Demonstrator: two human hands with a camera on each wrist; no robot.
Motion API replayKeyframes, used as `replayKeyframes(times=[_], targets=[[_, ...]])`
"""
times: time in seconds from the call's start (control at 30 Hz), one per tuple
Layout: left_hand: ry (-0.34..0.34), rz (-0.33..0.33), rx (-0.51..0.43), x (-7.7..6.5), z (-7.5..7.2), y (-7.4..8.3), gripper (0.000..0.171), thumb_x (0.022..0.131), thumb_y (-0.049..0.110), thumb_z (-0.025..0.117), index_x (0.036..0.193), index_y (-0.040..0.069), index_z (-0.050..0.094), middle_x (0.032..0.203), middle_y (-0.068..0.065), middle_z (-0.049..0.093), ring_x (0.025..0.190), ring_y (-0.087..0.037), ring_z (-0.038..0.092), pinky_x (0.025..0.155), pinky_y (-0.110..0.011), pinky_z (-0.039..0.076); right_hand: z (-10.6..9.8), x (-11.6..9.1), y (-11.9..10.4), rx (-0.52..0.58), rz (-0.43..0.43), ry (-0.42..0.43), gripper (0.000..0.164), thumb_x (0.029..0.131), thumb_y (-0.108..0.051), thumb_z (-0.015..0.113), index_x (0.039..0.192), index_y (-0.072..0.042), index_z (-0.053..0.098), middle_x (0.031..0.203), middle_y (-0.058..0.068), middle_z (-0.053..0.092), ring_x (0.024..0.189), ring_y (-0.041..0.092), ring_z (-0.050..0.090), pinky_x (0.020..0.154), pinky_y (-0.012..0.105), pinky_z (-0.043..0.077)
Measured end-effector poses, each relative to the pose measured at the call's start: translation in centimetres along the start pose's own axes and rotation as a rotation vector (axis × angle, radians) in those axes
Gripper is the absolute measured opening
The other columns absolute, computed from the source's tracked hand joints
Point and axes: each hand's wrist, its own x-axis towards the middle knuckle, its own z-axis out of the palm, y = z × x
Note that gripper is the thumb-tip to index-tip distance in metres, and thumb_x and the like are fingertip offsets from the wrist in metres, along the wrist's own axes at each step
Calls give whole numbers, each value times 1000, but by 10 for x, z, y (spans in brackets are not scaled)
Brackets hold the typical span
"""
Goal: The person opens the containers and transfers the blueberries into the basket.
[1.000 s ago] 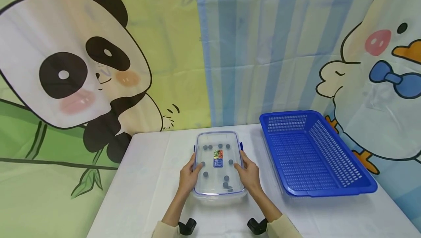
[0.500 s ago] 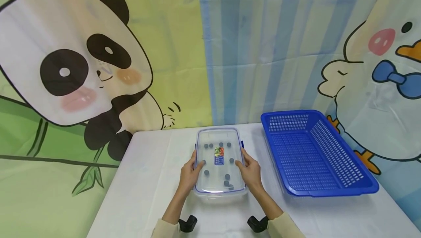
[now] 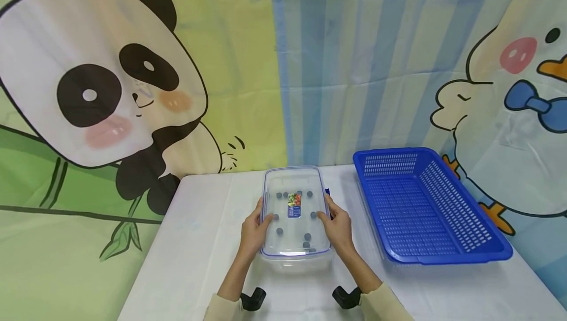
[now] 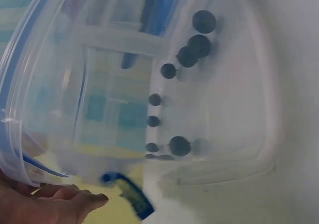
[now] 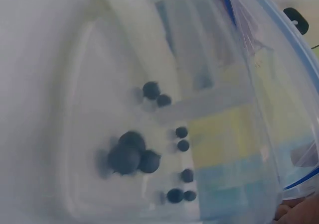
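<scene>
A clear plastic food box stands on the white table, with several small dark round balls lying loose on its floor. Above it is a clear lid with a blue seal and a printed label. My left hand grips the lid's left edge, thumb on top and fingers at the side. On the opposite edge my right hand holds it the same way. A blue side clip hangs swung out below the left fingers. The right wrist view shows the balls through the box wall.
A blue slotted plastic basket stands to the right of the box. A curtain with a panda and a duck hangs behind the table. Black wrist mounts sit by both sleeves.
The lid and its label have shifted upward in the head view relative to the balls, and more of the box's near wall shows. Both hands keep their hold; the basket stays put.
</scene>
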Motion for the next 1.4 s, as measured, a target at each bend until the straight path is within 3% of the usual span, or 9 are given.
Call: replayKeyframes(times=[0.27,0.33,0.5,0.6,0.8,0.87,1.0,1.1,1.4], targets=[[27,16,-75,-2,-50,10,58,92,17,58,142,6,32,146,-13,30,131,-29,32,107,-36,32,35,-12,-36,50,-89,-13,55,86,-6,62,136,-2,40,141,8,38,130,25,34,106,34,32],[31,-6,-73,-5,-72,7,58,92,17,57,143,6,31,147,-12,28,133,-29,29,108,-37,30,53,-20,-44,60,-110,-27,57,86,-6,61,138,-2,38,142,8,35,125,27,42,98,31,44],[11,-83,-7,-18,-132,-15,61,93,27,56,144,10,29,150,-7,23,137,-25,20,110,-33,24,106,-49,-53,42,-158,-107,59,89,-8,58,141,0,30,146,13,27,128,27,37,101,32,40],[-14,-118,39,-27,-165,-31,63,92,34,55,145,14,28,151,-7,22,136,-28,21,107,-18,26,133,-66,-54,21,-177,-171,60,90,-8,57,141,5,28,146,17,23,134,26,23,110,35,22],[-42,-162,45,-46,-212,-68,64,93,30,54,146,8,25,150,-16,18,133,-38,21,90,3,27,179,-94,-47,-12,-153,-292,66,87,-2,59,141,7,23,147,19,19,134,28,22,108,37,25],[-35,-182,65,-50,-219,-83,64,93,31,54,145,7,25,149,-17,18,133,-39,21,94,1,27,191,-99,-41,-34,-144,-318,66,87,-2,59,141,8,23,147,21,18,134,28,22,108,38,26],[-27,-235,119,-53,-217,-114,65,93,36,53,145,9,26,150,-17,19,134,-39,18,111,-29,24,203,-103,-23,-106,-146,-330,64,88,-3,58,140,10,23,146,23,21,132,31,26,108,41,28],[-36,-259,133,-54,-207,-134,66,92,39,53,146,12,25,150,-14,18,135,-38,17,110,-49,20,205,-103,-7,-190,-162,-312,63,88,-5,59,139,10,27,145,24,26,130,34,30,108,45,29],[-54,-219,174,-50,-194,-155,63,94,28,52,146,8,23,151,-16,13,138,-34,10,113,-49,13,207,-101,23,-368,-238,-298,62,86,-11,62,135,12,33,141,26,34,128,38,34,109,48,27]])
